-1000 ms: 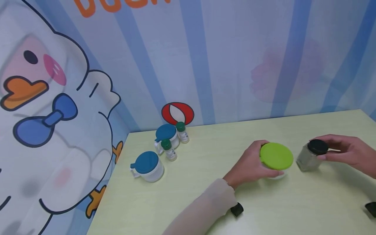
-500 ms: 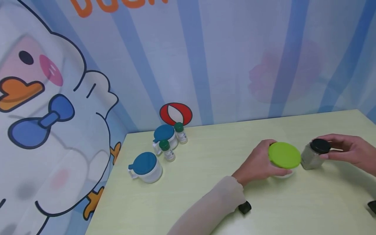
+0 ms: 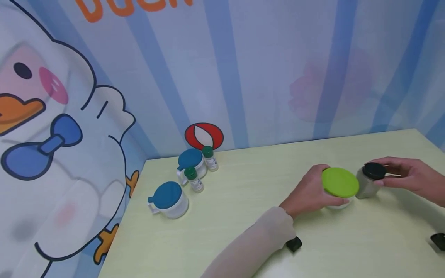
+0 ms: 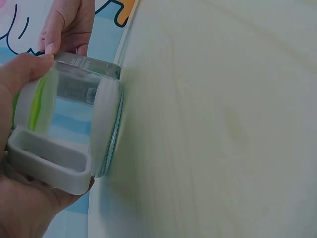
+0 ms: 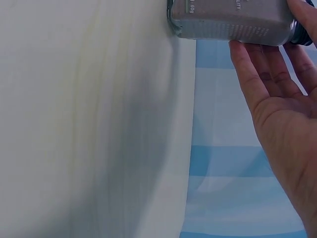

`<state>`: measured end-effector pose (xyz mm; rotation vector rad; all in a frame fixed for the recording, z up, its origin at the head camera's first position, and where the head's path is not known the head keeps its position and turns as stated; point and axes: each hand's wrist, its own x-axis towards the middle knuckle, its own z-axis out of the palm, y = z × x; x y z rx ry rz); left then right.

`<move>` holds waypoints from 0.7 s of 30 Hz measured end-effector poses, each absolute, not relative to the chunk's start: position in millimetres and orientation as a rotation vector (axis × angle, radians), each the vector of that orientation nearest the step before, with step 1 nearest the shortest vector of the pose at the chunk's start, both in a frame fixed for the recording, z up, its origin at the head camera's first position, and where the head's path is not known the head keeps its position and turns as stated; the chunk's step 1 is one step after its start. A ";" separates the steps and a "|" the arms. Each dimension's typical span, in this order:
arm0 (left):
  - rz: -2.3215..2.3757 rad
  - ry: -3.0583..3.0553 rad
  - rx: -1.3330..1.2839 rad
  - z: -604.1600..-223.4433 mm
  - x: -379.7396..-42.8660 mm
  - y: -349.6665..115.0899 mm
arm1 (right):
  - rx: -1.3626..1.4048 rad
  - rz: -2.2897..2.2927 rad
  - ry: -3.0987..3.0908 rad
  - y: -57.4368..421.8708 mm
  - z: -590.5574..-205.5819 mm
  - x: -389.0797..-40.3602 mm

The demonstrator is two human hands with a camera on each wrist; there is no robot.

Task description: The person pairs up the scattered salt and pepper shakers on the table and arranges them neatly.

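My left hand (image 3: 309,193) grips a clear jar (image 4: 74,119) with a lime-green lid (image 3: 340,182) and a white handle (image 4: 49,158), thumb and fingers around its sides near the top. Just right of it stands a square-sided jar (image 3: 366,187) of greyish powder with a black lid (image 3: 374,170). My right hand (image 3: 410,179) holds that one at the lid and upper side. In the head view the two jars sit side by side, edges overlapping. Printed text shows on the powder jar (image 5: 233,20) in the right wrist view.
At the left of the pale table (image 3: 243,231) stand two white containers with blue lids, one in front (image 3: 168,199) and one behind (image 3: 191,160). Two small green-capped bottles, a nearer bottle (image 3: 194,179) and a farther bottle (image 3: 210,158), are beside them. A printed backdrop (image 3: 260,77) rises behind.
My left hand has moved right with the green-lidded jar, closing the gap to the powder jar. My right hand still holds the powder jar. The head view has shifted slightly.
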<state>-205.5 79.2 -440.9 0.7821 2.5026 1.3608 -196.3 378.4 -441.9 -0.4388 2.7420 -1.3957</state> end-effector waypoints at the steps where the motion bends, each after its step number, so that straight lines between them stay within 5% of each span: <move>1: 1.358 2.509 0.788 -441.1 -205.8 80.2 | -0.437 -1.390 2.738 378.1 -441.1 -196.1; 21: 1.325 2.283 0.831 -429.4 -223.6 56.5 | -0.452 -1.409 2.733 372.9 -428.1 -193.7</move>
